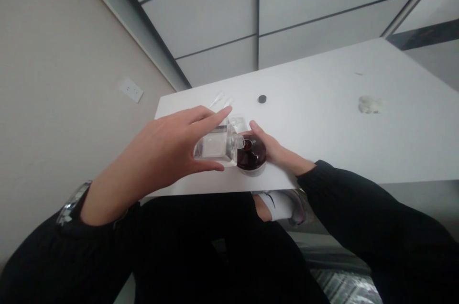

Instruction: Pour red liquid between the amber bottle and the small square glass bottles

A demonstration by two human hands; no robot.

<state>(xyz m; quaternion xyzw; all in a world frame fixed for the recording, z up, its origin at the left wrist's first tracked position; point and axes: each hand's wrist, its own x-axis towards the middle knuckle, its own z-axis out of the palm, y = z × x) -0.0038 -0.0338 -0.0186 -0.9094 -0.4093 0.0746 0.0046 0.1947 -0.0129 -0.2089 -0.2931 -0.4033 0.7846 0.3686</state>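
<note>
A clear square bottle (214, 145) with a threaded neck is gripped between the thumb and fingers of my left hand (175, 144). It lies tilted on its side, with clear liquid inside. Its mouth points right, at the opening in the top of a dark brown round bottle (255, 155); whether liquid is flowing I cannot tell. My right hand (270, 146) is wrapped round the far right side of the brown bottle, near the table's front edge. Behind the two bottles lies a clear plastic piece (239, 124), partly hidden.
On the white table (315, 117) a small dark cap (262, 99) lies behind the bottles. Thin clear plastic items (217, 99) rest at the back left. A crumpled whitish wad (370, 104) is on the right. A wall with a socket (131, 90) borders the left.
</note>
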